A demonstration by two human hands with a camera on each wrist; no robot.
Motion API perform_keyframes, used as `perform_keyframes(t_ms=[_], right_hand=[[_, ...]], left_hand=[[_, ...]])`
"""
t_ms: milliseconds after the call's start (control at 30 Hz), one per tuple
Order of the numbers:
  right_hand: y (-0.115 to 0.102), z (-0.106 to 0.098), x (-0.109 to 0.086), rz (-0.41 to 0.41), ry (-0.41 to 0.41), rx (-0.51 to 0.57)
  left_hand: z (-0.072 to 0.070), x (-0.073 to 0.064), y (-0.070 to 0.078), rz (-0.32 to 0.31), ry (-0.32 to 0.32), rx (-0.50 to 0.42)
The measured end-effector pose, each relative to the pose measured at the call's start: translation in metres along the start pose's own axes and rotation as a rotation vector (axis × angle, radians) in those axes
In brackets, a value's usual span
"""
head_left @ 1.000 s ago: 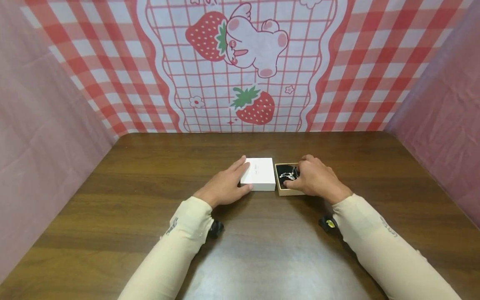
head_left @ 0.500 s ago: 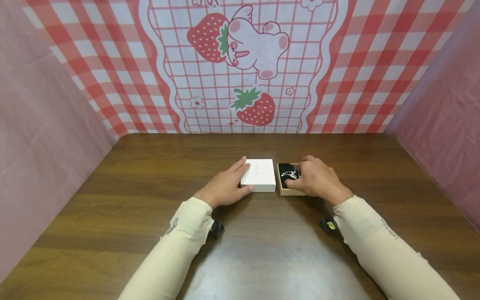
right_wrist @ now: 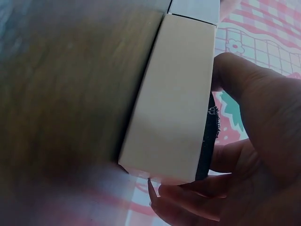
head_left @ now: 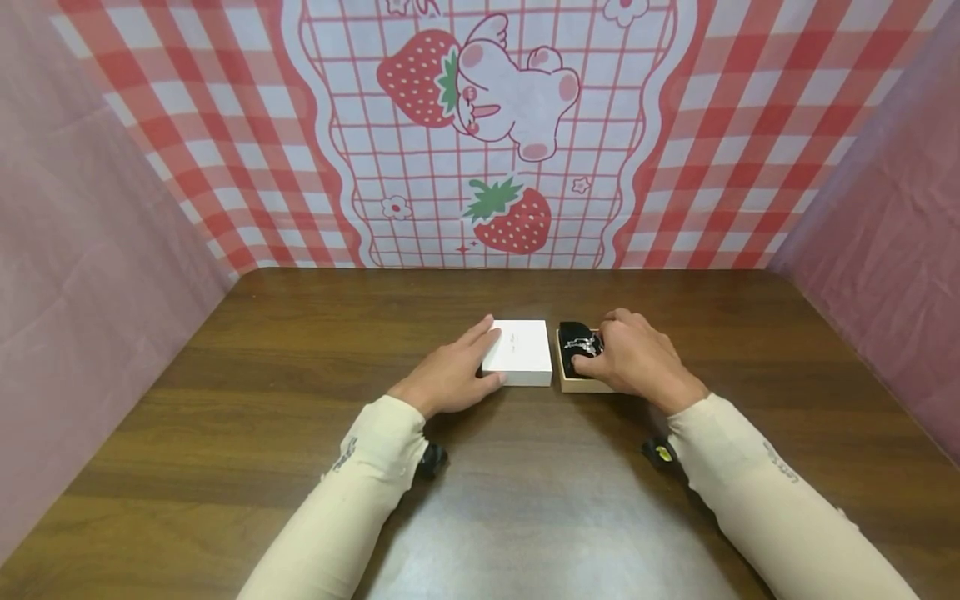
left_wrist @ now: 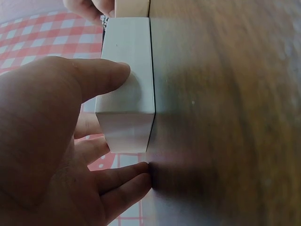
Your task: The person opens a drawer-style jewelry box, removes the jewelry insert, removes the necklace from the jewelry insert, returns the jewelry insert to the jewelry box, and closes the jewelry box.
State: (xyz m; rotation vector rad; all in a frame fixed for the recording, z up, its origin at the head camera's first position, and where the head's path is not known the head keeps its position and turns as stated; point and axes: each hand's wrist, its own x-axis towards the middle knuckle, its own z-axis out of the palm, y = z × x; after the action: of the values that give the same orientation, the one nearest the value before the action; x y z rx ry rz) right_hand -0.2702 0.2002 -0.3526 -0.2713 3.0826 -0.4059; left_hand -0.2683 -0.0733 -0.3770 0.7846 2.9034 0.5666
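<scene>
plainly, the left hand (head_left: 452, 368) grips the white box (head_left: 523, 352), the right hand (head_left: 639, 358) pinching the black insert (head_left: 573, 331) under silver jewellery (head_left: 582, 344).

Brown wood-grain table (head_left: 517, 458), red-checked strawberry backdrop (head_left: 487, 137), pink cloth (head_left: 90, 267) either side

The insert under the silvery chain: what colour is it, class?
The insert is black; the head view shows it best.

A slit too tight for a hand parted the white box (head_left: 519, 352) from the tan box (head_left: 584, 386). The left hand (head_left: 452, 368) barred the left side, the right hand (head_left: 637, 358) the right; a black pad (head_left: 572, 330) jutted above the tan rim. Tabletop (head_left: 536, 492) lay free between the sleeves (head_left: 322, 508); checked cloth (head_left: 262, 167) closed the back.
</scene>
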Motion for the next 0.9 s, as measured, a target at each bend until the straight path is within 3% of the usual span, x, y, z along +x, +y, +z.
perform_keyframes(t_ms=[900], right_hand=[[-0.0003,-0.0007,-0.0011,-0.031,0.141,0.014]], left_hand=[[-0.0042,-0.0031,0.0000,0.001,-0.022,-0.022]])
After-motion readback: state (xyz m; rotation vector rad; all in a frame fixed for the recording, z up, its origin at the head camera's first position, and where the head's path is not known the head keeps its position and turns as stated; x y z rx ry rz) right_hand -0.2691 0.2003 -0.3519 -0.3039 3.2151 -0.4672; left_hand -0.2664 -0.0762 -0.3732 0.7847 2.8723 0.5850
